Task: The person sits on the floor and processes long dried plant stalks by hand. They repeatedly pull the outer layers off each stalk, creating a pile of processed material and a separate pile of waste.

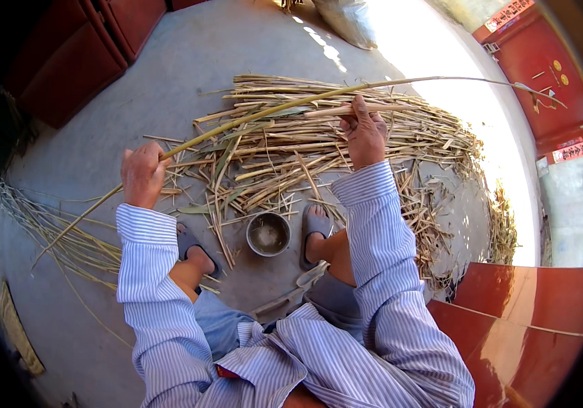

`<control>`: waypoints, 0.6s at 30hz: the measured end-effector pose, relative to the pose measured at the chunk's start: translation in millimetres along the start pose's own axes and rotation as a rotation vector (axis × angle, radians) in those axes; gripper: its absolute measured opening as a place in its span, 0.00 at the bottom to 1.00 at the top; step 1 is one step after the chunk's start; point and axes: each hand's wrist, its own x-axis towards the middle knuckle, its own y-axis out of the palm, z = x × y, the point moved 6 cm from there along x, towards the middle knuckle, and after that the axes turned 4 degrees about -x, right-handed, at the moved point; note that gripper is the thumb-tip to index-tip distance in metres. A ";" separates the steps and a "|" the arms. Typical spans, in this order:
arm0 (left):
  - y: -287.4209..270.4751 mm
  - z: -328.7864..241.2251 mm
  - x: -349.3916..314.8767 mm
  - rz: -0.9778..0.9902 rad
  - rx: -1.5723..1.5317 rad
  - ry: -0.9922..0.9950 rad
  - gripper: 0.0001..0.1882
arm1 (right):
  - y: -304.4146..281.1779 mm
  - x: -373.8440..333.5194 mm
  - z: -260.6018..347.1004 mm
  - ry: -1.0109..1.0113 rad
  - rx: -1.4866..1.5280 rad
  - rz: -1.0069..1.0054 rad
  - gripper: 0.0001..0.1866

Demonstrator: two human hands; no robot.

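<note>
A long, thin, yellow-green reed stalk (pixel 264 114) runs from low on the left, up and across to the far right, where it ends in a dry, leafy tip. My left hand (pixel 145 173) is closed around it nearer its left end. My right hand (pixel 366 136) is raised just below the stalk's upper stretch, fingers curled in a pinch at a short pale piece of stalk (pixel 325 112); part of that grip is hidden. Beneath both hands, a broad heap of dry stalks (pixel 284 156) lies on the floor.
A metal bowl (pixel 268 234) stands between my sandaled feet. More long stalks (pixel 67 228) lie at left; stripped husks (pixel 427 224) litter the right. Red boards (pixel 509 306) stand at lower right, red furniture (pixel 67 58) at upper left, a pale sack (pixel 349 22) at the back.
</note>
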 end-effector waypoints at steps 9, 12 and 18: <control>35.7 -8.6 -5.7 0.162 0.035 0.090 0.13 | -116.3 35.3 16.6 0.331 0.086 -0.271 0.26; 50.7 -2.0 -17.0 0.273 0.018 0.072 0.12 | -74.6 29.8 39.6 0.131 0.281 0.261 0.23; 55.1 13.3 -28.6 0.299 -0.028 0.019 0.12 | -73.1 31.8 41.6 -0.050 -0.072 0.086 0.11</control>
